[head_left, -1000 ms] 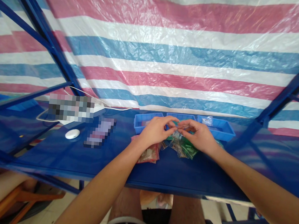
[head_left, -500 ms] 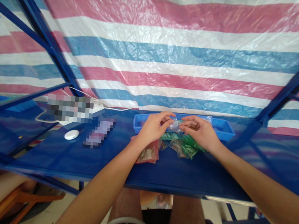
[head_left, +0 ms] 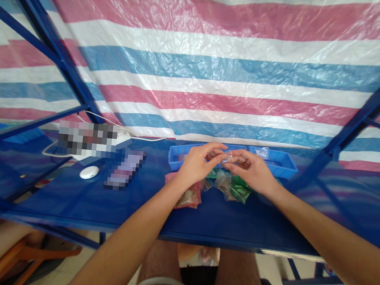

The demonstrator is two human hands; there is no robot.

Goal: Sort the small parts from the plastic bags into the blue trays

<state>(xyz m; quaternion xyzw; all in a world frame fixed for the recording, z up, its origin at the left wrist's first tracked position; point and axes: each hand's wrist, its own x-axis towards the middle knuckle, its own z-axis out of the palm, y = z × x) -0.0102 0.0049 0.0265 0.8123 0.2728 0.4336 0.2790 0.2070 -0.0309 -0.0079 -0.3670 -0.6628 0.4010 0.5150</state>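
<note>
My left hand (head_left: 197,164) and my right hand (head_left: 253,170) meet fingertip to fingertip above the blue table (head_left: 103,201). Both pinch a small clear plastic bag (head_left: 227,158) between thumb and fingers. Under the hands lies a pile of small bags: a red one (head_left: 189,197) on the left and green ones (head_left: 239,190) on the right. Behind the hands stand blue plastic trays (head_left: 277,165), one with a clear bag (head_left: 263,152) in it.
A white round object (head_left: 89,172) and a white cable (head_left: 137,135) lie left on the table beside blurred items. Blue metal frame bars (head_left: 52,35) rise at both sides. A striped tarp (head_left: 217,73) hangs behind. An orange stool (head_left: 14,251) stands lower left.
The hands lifted the clear bag off the pile to tray height, then brought their fingertips closer together on it. The view shifted slightly.
</note>
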